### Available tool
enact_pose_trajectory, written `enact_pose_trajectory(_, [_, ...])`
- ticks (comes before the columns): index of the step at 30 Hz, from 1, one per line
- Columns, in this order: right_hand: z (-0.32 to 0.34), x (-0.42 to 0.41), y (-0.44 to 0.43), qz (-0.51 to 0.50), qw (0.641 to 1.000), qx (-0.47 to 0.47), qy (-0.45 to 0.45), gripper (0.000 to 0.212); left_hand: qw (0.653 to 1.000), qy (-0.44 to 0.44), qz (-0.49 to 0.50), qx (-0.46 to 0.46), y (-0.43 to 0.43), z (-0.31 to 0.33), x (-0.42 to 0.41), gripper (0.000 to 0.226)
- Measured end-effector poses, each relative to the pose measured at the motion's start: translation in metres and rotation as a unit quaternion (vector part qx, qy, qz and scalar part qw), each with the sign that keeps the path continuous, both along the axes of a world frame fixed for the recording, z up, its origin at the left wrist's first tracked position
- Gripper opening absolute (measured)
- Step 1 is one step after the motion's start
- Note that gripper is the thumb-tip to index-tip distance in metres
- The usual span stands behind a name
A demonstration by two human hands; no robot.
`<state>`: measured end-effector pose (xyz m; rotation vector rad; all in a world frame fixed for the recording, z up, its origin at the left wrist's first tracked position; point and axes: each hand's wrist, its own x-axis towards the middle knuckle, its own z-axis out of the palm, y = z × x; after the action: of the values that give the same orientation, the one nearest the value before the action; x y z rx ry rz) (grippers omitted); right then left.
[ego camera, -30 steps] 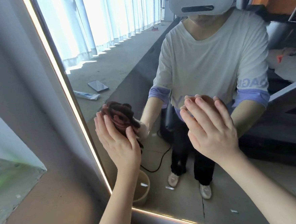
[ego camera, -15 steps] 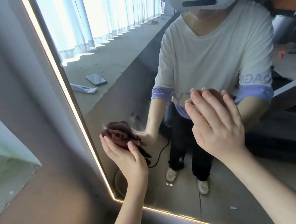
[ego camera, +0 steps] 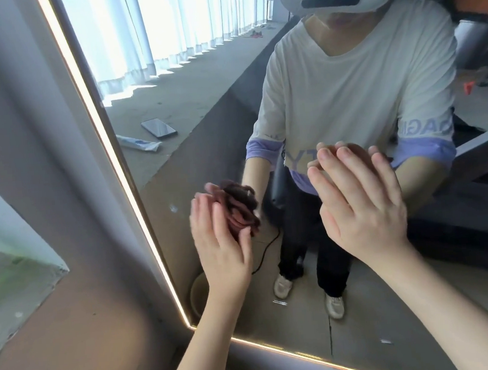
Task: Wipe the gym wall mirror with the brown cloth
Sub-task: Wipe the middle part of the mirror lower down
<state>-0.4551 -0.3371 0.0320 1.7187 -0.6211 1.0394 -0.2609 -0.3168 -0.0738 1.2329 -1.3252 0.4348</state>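
Observation:
The wall mirror (ego camera: 203,115) fills the view, edged by a lit strip (ego camera: 113,153). My left hand (ego camera: 218,250) presses the bunched brown cloth (ego camera: 240,211) against the glass low down, a little in from the left edge. Its fingers lie straight over the cloth, with the thumb along the cloth's lower side. My right hand (ego camera: 360,214) lies flat on the glass to the right, fingers straight and holding nothing. The reflection shows me in a white shirt with both arms raised.
A grey wall (ego camera: 32,142) runs left of the mirror frame. The mirror's lower left corner (ego camera: 189,326) is just below my left forearm. A phone (ego camera: 159,128), a white tube (ego camera: 138,143) and a round bucket (ego camera: 196,289) show only as reflections.
My left hand has carried the cloth down the glass and then to the right, away from the lit left edge. My right hand has stayed flat on the mirror.

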Motion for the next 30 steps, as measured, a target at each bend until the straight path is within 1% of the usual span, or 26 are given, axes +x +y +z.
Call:
enact_pose_trajectory(2, [0.0,0.0,0.0,-0.001,1.0,0.0,0.0,0.032,0.994,0.111,0.017,0.012,-0.004,0.017,0.003,0.055])
enact_pose_trajectory(3, [0.0,0.0,0.0,-0.001,1.0,0.0,-0.002,0.032,0.988,0.151,0.026,0.019,-0.006,0.023,0.002,0.056])
enact_pose_trajectory(4, [-0.001,0.0,0.0,0.0,1.0,0.001,-0.003,0.032,0.986,0.162,0.033,0.02,-0.006,0.024,-0.001,0.056])
enact_pose_trajectory(5, [-0.001,0.001,0.0,0.002,1.0,0.002,-0.004,0.032,0.99,0.138,0.031,0.014,-0.004,0.021,-0.006,0.054])
enact_pose_trajectory(7, [-0.001,0.0,-0.001,0.005,1.0,0.005,-0.005,0.032,1.0,0.012,0.008,0.006,0.002,0.001,-0.017,0.051])
enact_pose_trajectory(8, [-0.001,0.0,-0.001,0.005,1.0,0.006,-0.006,0.032,0.999,-0.044,-0.004,0.007,0.006,-0.008,-0.022,0.049])
enact_pose_trajectory(9, [-0.001,0.0,-0.001,0.004,1.0,0.007,-0.006,0.032,0.998,-0.069,-0.01,0.009,0.009,-0.011,-0.023,0.047])
enact_pose_trajectory(10, [-0.001,0.0,-0.001,0.003,1.0,0.006,-0.007,0.032,0.998,-0.063,-0.007,0.008,0.007,-0.008,-0.022,0.047])
enact_pose_trajectory(11, [-0.001,0.0,0.0,0.003,1.0,0.005,-0.006,0.032,0.999,-0.039,0.006,0.005,0.004,0.001,-0.021,0.048])
enact_pose_trajectory(14, [-0.001,0.001,-0.001,0.006,1.0,-0.001,-0.007,0.031,0.998,0.06,0.035,-0.004,-0.007,0.033,-0.016,0.048])
enact_pose_trajectory(15, [0.0,0.001,-0.001,0.007,1.0,0.0,-0.008,0.031,0.998,0.058,0.032,-0.005,-0.006,0.033,-0.017,0.048])
enact_pose_trajectory(16, [-0.001,0.001,-0.001,0.009,1.0,0.0,-0.009,0.031,0.999,0.029,0.023,-0.005,-0.003,0.026,-0.019,0.048])
enact_pose_trajectory(18, [-0.002,0.001,-0.001,0.006,1.0,-0.002,-0.01,0.031,0.998,-0.055,0.0,0.01,0.006,0.0,-0.021,0.047])
enact_pose_trajectory(19, [-0.002,0.001,-0.001,0.004,1.0,-0.003,-0.01,0.031,0.997,-0.079,-0.004,0.021,0.011,-0.009,-0.021,0.046])
enact_pose_trajectory(21, [-0.003,0.001,-0.001,0.002,1.0,-0.004,-0.01,0.032,0.997,-0.075,0.007,0.025,0.009,-0.001,-0.015,0.044])
enact_pose_trajectory(24, [-0.002,0.001,-0.001,0.002,1.0,-0.003,-0.008,0.032,0.998,-0.051,0.041,-0.009,-0.001,0.036,-0.01,0.042])
enact_pose_trajectory(25, [-0.002,0.001,-0.001,0.002,1.0,0.0,-0.007,0.032,0.998,-0.048,0.043,-0.016,-0.002,0.039,-0.011,0.042])
enact_pose_trajectory(28, [-0.003,0.0,0.0,-0.003,1.0,0.004,-0.007,0.033,0.998,-0.04,0.04,0.005,0.009,0.015,-0.015,0.041])
enact_pose_trajectory(30, [-0.003,0.0,0.0,-0.005,1.0,0.005,-0.007,0.034,0.999,-0.014,0.036,0.025,0.02,-0.001,-0.017,0.037])
